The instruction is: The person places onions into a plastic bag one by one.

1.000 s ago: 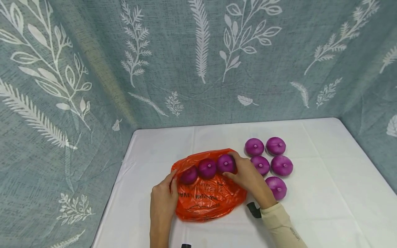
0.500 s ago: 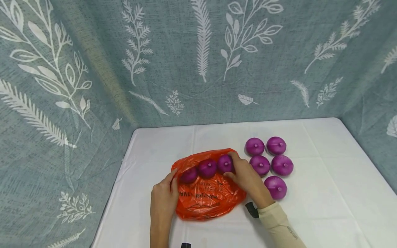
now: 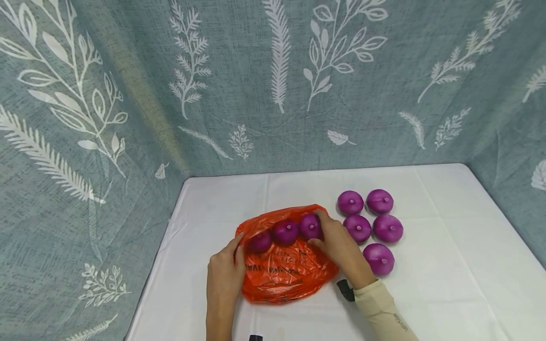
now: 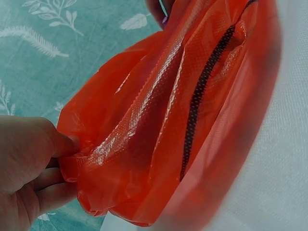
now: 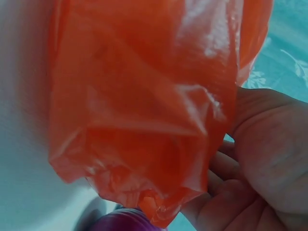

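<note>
Five loose purple onions sit at my 2 o'clock on white counter; leaf-print curtain at 12, w/ folds.

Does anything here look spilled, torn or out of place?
Nothing stands out. The orange bag lies crumpled but shows no tear, three purple onions sit at its mouth, and five more rest in a tidy cluster on the white table.
</note>
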A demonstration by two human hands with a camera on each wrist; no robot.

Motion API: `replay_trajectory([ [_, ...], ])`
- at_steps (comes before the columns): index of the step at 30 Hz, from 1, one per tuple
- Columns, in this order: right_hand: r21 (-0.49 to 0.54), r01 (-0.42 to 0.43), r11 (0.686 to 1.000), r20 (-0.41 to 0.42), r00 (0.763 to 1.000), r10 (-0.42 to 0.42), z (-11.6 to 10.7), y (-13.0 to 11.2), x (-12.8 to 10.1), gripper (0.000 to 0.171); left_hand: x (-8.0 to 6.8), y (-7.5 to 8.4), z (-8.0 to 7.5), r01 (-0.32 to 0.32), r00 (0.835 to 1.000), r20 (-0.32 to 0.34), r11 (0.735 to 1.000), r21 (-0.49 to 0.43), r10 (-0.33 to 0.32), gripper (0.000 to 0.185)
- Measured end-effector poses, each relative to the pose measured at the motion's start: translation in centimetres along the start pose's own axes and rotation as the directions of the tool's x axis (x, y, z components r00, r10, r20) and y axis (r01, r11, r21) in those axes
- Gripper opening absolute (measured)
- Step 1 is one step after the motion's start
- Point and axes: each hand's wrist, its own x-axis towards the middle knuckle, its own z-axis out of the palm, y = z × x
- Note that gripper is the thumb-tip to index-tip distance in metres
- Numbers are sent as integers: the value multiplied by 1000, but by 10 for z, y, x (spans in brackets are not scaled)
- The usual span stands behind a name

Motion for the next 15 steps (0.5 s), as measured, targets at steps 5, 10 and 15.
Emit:
replay_trajectory([
  [5,6,0,1000,8,1000,0,-4,-3,-2,72,0,-1,-1,-1,1000,-2,1000,-3,1,33],
  [10,-2,11,1000,6,1000,-10,-10,-7,-4,75,-1,-2,-1,2,1000,-3,1000,-3,-2,33],
  [15,-7,18,1000,-16,1000,-18,-23,-15,-7,74,-2,-2,-1,0,1000,-11,1000,-3,0,32],
])
